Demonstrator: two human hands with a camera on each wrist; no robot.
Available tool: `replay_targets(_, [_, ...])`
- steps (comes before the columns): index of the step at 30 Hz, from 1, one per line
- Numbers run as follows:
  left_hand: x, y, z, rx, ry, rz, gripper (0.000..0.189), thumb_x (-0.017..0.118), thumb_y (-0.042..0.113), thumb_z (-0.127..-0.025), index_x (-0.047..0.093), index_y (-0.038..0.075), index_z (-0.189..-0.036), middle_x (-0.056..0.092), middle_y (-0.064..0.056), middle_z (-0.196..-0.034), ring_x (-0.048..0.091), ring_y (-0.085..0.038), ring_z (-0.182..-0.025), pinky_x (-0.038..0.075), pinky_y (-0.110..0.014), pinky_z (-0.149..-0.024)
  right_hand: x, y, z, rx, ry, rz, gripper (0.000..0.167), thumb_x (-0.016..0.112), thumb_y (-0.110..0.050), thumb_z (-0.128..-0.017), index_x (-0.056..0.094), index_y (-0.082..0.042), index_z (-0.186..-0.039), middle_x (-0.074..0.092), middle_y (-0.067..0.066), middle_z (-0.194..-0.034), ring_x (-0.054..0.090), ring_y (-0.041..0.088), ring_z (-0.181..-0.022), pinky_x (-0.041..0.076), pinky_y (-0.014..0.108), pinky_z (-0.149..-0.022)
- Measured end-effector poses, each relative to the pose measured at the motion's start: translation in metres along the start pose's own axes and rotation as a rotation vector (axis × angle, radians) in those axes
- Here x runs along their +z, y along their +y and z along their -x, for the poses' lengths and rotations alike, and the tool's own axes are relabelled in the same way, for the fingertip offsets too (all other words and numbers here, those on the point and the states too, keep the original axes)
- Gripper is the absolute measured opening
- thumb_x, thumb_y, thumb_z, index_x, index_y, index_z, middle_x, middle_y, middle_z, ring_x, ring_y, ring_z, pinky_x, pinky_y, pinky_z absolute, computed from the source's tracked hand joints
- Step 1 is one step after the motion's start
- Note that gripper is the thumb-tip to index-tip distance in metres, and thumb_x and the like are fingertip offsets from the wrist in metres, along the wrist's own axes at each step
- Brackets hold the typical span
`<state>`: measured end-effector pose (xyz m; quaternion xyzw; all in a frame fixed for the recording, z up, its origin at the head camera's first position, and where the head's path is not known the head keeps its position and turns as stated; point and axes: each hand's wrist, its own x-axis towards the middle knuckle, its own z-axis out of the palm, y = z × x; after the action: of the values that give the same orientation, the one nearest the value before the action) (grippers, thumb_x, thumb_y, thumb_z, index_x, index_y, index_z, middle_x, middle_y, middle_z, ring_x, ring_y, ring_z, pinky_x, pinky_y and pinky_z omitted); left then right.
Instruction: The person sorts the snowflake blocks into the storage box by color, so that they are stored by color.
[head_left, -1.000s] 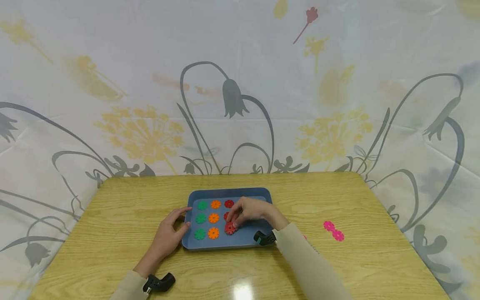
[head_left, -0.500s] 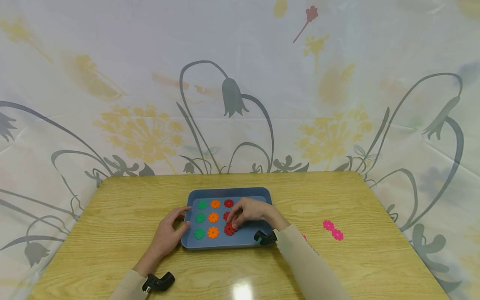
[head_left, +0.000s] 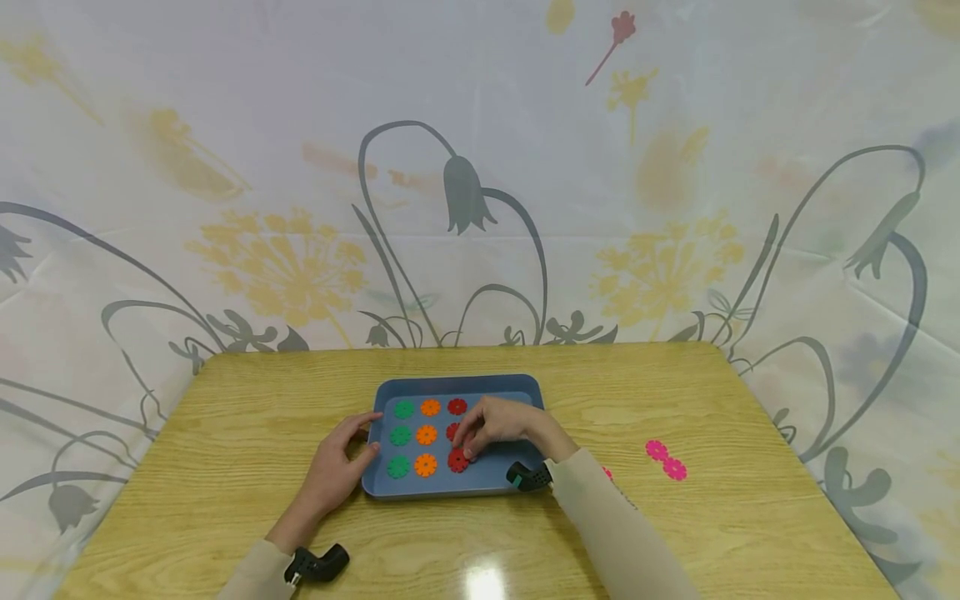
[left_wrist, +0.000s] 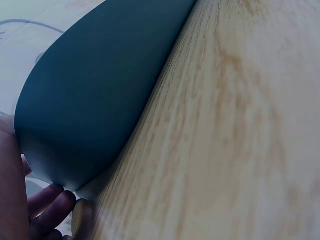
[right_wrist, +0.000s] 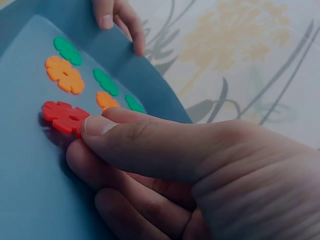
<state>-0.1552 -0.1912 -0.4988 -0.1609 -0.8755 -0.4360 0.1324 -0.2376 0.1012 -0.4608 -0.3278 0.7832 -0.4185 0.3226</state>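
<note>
My right hand (head_left: 501, 418) pinches a red notched plastic disc (right_wrist: 65, 117) between thumb and fingers. In the right wrist view the disc is slightly tilted, close over the floor of the blue tray (head_left: 517, 384). Two more red discs (head_left: 457, 407) lie behind it, one partly covered by the hand. To their left are a column of orange discs (head_left: 426, 434) and a column of green discs (head_left: 401, 435). My left hand (head_left: 335, 464) holds the tray's left side, thumb and index fingertip at the rim; other fingers show against the outer wall in the left wrist view.
Pink discs (head_left: 666, 460) lie on the wooden table (head_left: 750, 525) right of the tray, with another pink piece (head_left: 607, 473) partly hidden by the right sleeve. A patterned cloth (head_left: 480, 275) hangs behind the table. Each wrist wears a black camera (head_left: 318, 564).
The red disc in my right hand has gone from tilted to nearly flat, at the front of the red column. My left hand has stayed at the tray's left side.
</note>
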Motion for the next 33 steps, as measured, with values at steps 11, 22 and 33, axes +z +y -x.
replay_targets(11, [0.000, -0.001, 0.000, 0.005, 0.005, -0.018, 0.041, 0.065, 0.010, -0.086, 0.058, 0.013, -0.126, 0.057, -0.004, -0.119, 0.057, -0.015, -0.092, 0.045, -0.042, -0.077, 0.000, -0.001, 0.000, -0.005, -0.003, 0.024, 0.016, 0.075, -0.006, -0.077, 0.075, -0.013, -0.091, 0.070, 0.000, -0.077, 0.065, 0.017, -0.073, 0.050, 0.029, -0.067])
replay_targets(22, [0.000, 0.000, -0.001, 0.016, -0.006, 0.001, 0.041, 0.064, 0.011, -0.087, 0.057, 0.014, -0.127, 0.056, -0.001, -0.121, 0.056, -0.014, -0.093, 0.045, -0.042, -0.079, -0.004, -0.006, 0.004, 0.042, -0.005, -0.024, 0.016, 0.073, -0.005, -0.079, 0.074, -0.010, -0.094, 0.069, 0.003, -0.079, 0.065, 0.019, -0.071, 0.053, 0.033, -0.062])
replay_targets(33, [0.000, -0.002, 0.000, 0.049, 0.001, -0.004, 0.040, 0.064, 0.009, -0.087, 0.057, 0.010, -0.126, 0.057, -0.005, -0.121, 0.058, -0.016, -0.090, 0.046, -0.042, -0.076, -0.022, -0.012, 0.018, -0.006, 0.073, 0.047, 0.018, 0.073, -0.012, -0.081, 0.074, -0.010, -0.099, 0.069, -0.001, -0.089, 0.065, 0.018, -0.076, 0.052, 0.032, -0.068])
